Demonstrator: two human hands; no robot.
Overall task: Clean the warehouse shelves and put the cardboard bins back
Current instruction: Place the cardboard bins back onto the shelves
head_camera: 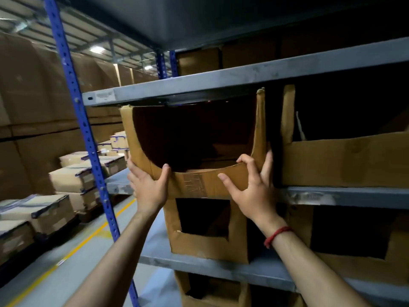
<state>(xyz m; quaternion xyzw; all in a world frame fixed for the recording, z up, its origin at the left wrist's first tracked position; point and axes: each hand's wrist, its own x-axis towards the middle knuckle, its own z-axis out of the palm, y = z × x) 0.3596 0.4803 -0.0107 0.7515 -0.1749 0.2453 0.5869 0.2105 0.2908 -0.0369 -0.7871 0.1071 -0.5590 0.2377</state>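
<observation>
The warehouse aisle was dim. The left hand and right hand each gripped a lower front corner of the brown, cut-front cardboard bin, which overhung the grey steel shelf. Recommended handling: push squarely and level, keeping clear of the shelf edge above the grip and the neighbouring cardboard bin just beside the right hand.

Print on shelf label and cardboard bin is illegible.
</observation>
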